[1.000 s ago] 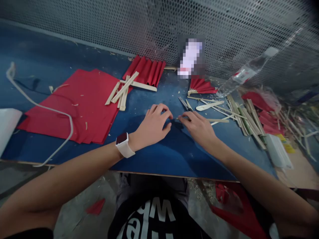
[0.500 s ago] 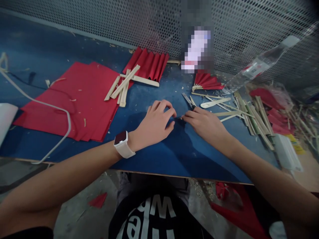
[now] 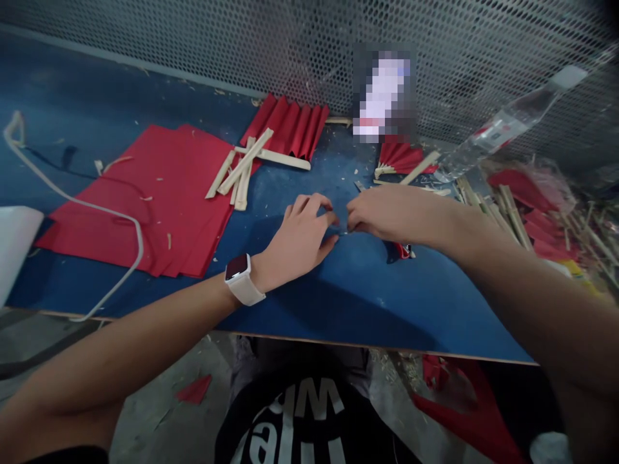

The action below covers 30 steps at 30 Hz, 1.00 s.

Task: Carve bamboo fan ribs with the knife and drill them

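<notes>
My left hand (image 3: 304, 235), with a watch (image 3: 238, 270) on its wrist, rests on the blue table with its fingers curved and thumb apart from the index finger. Just right of it, my right hand (image 3: 387, 209) has its fingertips pinched together and pointing down; a small pale bit shows at the tips, too small to name. A bamboo strip (image 3: 420, 167) sticks up behind the right hand; whether the hand holds it is hidden. Under that hand lies a knife with a red end (image 3: 403, 250), its middle covered.
Red paper sheets (image 3: 145, 225) lie left, with bamboo pieces (image 3: 246, 164) and a pleated red paper (image 3: 294, 125) beyond. Toward the mesh wall are a small red fan (image 3: 399, 156), a blurred-out screen and a plastic bottle (image 3: 512, 125). A white cable (image 3: 97, 206) loops at left.
My right hand has turned over at the wrist, its forearm swinging up and further across the table. The knife's red end has come into view. My left hand has hardly moved.
</notes>
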Motion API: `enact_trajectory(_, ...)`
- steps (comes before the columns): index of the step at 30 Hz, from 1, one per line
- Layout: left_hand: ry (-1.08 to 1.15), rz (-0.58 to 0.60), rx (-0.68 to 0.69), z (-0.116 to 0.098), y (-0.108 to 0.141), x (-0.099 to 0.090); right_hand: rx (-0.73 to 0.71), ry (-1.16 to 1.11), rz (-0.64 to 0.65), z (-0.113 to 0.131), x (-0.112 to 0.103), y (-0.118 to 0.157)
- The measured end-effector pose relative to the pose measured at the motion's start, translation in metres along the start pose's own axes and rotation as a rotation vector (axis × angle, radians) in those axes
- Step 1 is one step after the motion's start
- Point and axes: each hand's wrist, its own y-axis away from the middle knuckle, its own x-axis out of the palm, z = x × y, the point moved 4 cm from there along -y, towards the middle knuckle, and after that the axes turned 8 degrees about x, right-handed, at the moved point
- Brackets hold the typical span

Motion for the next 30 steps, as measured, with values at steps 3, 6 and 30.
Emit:
enact_trajectory(3, 0.027, 0.0, 0.034, -0.005, -0.001, -0.002, -0.138, -0.202, -0.107, -0.003, 0.003, 0.024)
enact_trajectory(6, 0.042, 0.009, 0.065, -0.009, -0.001, -0.001, -0.088, -0.385, -0.348, -0.007, 0.013, 0.048)
enact_trajectory(30, 0.252, 0.007, 0.068, -0.021, -0.002, -0.001, 0.045, -0.441, -0.6, -0.009, 0.057, 0.069)
